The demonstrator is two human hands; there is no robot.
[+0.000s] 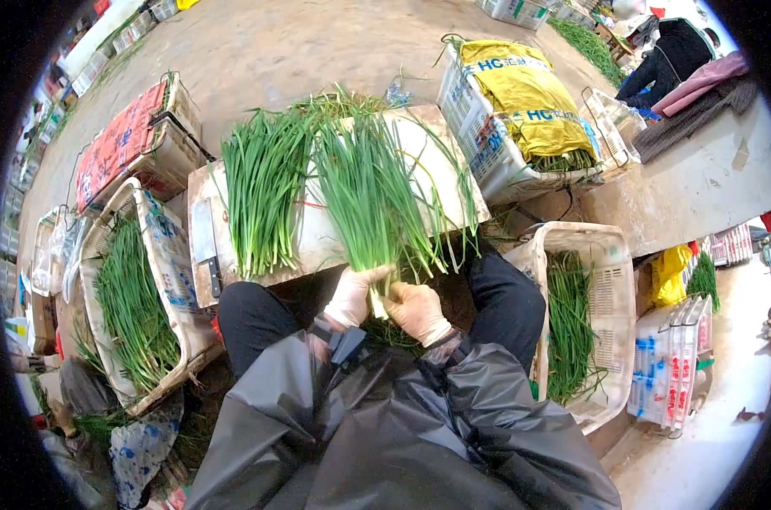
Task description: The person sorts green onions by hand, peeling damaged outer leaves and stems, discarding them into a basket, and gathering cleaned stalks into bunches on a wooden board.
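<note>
In white gloves, my left hand [353, 297] and my right hand [420, 312] meet at the near edge of a low white board [309, 223]. The left is wrapped round the lower stems of a bunch of garlic chives [362, 187], whose green leaves fan out away from me over the board. My right fingers are closed at the pale stem ends, beside the left hand. Left of this bunch lies a second pile of chives [266, 191], neatly lined up. A cleaver [204, 242] with a dark handle rests on the board's left edge. Loose leaves trail across the right side.
Crates of chives stand close on both sides: a left crate [194, 340] and a right crate [611, 314]. Farther out are a crate under a yellow sack [521, 93] and another under a red sack [118, 153]. A person [670, 59] is at the upper right.
</note>
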